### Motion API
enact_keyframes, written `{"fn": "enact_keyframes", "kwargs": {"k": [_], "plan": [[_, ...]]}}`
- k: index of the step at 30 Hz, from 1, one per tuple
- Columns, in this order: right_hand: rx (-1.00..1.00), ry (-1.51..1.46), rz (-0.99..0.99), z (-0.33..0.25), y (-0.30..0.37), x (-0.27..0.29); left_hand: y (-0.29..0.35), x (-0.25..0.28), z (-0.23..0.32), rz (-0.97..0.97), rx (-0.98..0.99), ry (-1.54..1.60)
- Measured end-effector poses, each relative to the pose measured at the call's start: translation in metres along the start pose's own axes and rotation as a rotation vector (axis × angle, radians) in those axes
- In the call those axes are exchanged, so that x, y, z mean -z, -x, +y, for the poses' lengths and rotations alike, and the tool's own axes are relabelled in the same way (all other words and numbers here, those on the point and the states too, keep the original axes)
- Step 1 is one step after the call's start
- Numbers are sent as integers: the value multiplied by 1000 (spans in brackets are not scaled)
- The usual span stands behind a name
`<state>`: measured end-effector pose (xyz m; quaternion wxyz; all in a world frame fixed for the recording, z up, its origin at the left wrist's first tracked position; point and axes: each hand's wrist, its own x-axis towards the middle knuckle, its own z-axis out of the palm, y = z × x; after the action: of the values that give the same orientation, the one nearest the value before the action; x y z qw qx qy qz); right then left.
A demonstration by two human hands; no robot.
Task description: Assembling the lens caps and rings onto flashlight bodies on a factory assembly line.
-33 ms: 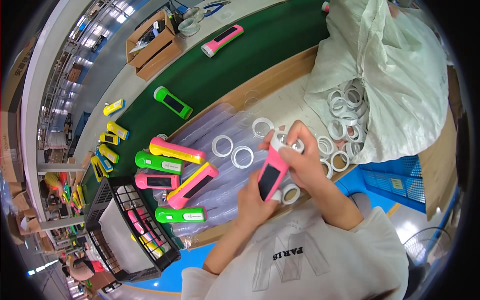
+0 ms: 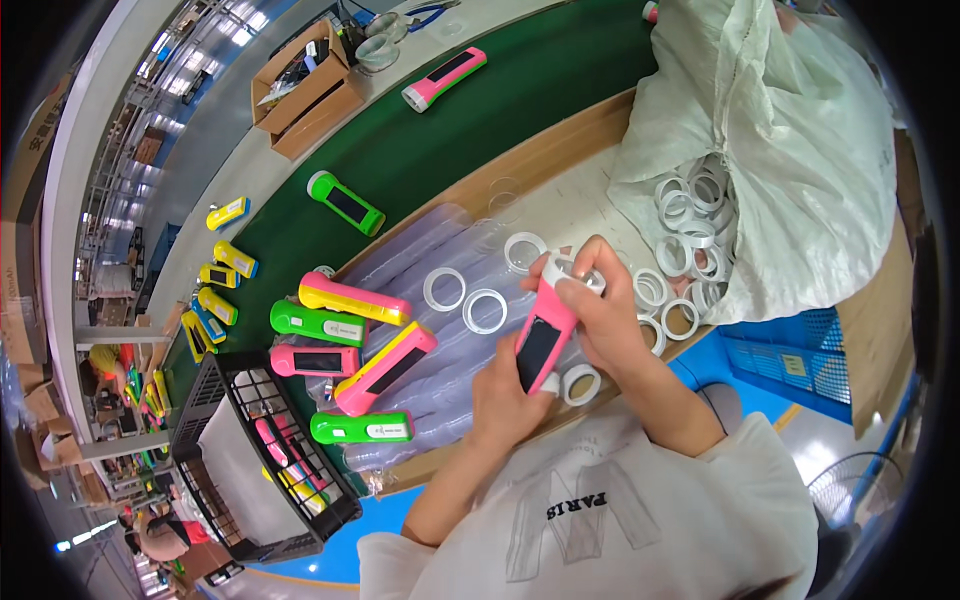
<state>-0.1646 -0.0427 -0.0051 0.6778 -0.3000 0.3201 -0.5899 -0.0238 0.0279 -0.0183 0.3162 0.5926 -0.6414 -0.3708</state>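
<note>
A pink flashlight [image 2: 550, 318] with a dark panel is held at a slant in front of my chest. My left hand [image 2: 507, 398] is closed around its lower body. At the wide upper end, the fingers of my right hand [image 2: 605, 305] grip the white ring [image 2: 562, 268] on the flashlight's head. Loose white rings [image 2: 485, 312] lie on clear plastic left of my hands, and another ring [image 2: 581, 385] is beside the flashlight's lower end. Farther left rest several pink, green and yellow flashlights [image 2: 355, 299].
A white woven sack [image 2: 770, 150] spills white rings [image 2: 674, 258] at the right. Left stands a black crate [image 2: 270, 545] with flashlights inside. Beyond the cardboard edge, a green belt [image 2: 540, 75] carries more flashlights. A cardboard box [image 2: 310, 110] sits behind it; a blue basket [image 2: 790, 365] is lower right.
Both hands and the pink flashlight have shifted slightly, the right hand a little to the left and away from me. Both keep their grip. The surrounding things stay put.
</note>
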Motion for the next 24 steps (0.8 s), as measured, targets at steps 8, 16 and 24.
{"fn": "enact_keyframes", "kwargs": {"k": [8,16,24], "plan": [[-233,-308,-82,0,-8,16,-6,5,-23,-70,-90,157],[-213,-180,-28,-6,-20,27,-10,5,-16,-306,637,1585],[281,2109,377,-60,-53,121,-150,50,-16,111,243,905]]}}
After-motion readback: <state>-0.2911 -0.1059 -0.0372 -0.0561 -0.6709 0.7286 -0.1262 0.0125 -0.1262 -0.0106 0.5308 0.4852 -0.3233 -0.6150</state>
